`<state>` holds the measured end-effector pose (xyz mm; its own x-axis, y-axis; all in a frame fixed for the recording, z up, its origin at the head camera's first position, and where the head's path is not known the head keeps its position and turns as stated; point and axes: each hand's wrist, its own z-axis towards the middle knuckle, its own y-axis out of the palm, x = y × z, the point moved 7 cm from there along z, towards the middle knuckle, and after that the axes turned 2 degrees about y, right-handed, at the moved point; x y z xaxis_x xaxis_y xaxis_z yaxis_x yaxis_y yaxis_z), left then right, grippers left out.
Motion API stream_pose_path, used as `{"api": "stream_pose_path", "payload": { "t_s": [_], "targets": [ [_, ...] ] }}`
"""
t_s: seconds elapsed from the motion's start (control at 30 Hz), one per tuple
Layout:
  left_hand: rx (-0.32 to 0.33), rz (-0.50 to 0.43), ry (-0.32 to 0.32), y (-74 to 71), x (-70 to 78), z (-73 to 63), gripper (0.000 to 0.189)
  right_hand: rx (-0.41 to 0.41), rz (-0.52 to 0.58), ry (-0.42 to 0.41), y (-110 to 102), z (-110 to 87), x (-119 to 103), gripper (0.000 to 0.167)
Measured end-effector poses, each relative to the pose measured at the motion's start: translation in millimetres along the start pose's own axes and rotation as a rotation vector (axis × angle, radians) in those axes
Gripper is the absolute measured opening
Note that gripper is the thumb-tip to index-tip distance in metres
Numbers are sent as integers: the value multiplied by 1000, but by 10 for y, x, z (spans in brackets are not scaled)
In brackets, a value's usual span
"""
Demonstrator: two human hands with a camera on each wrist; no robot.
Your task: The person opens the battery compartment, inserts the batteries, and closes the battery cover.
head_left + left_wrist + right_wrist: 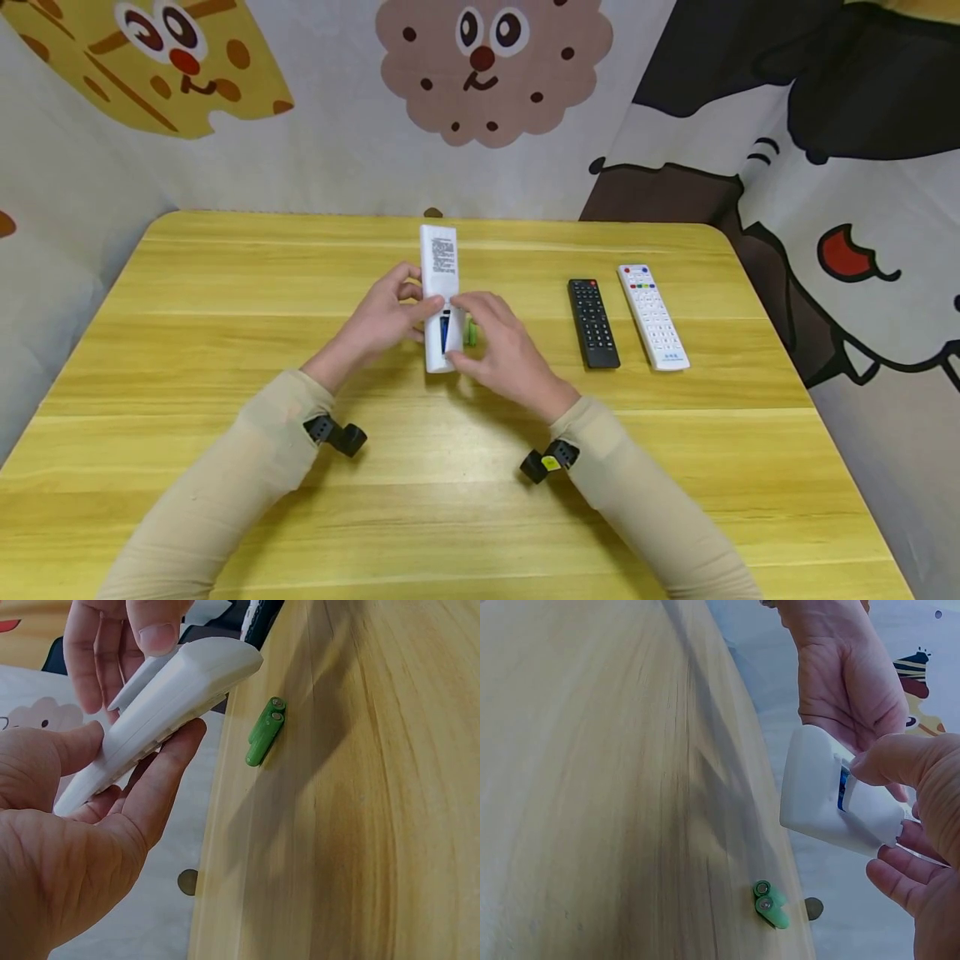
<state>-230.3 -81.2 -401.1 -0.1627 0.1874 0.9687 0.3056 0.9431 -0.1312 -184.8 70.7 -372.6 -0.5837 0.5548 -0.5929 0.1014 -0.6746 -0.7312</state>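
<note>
My left hand (pixel 382 312) grips a white remote control (pixel 439 250) from its side, thumb on the back and fingers underneath. The remote's printed back faces up, above the table. With thumb and fingertips my right hand (pixel 510 354) holds the white battery cover (pixel 142 681), which stands tilted off the remote's back. Through the gap beside the cover, something blue (pixel 844 787) shows inside the battery compartment. Two green batteries (pixel 266 731) lie side by side on the table beneath the remote, partly hidden by the right hand in the head view.
To the right on the wooden table (pixel 450 517) lie a black remote control (pixel 592 323) and another white remote control (pixel 653 317), buttons up. A cartoon-printed cloth (pixel 322 167) hangs behind the table's back edge and along its sides.
</note>
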Motion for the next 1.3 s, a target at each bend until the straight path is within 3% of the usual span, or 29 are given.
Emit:
{"api": "stream_pose_path", "payload": {
  "t_s": [0.43, 1.3],
  "targets": [
    [3, -18, -1, 2, 21, -10, 29, -3, 15, -20, 22, 8, -18, 68],
    [4, -15, -14, -10, 11, 0, 27, 12, 11, -64, 33, -9, -20, 45]
  ]
}}
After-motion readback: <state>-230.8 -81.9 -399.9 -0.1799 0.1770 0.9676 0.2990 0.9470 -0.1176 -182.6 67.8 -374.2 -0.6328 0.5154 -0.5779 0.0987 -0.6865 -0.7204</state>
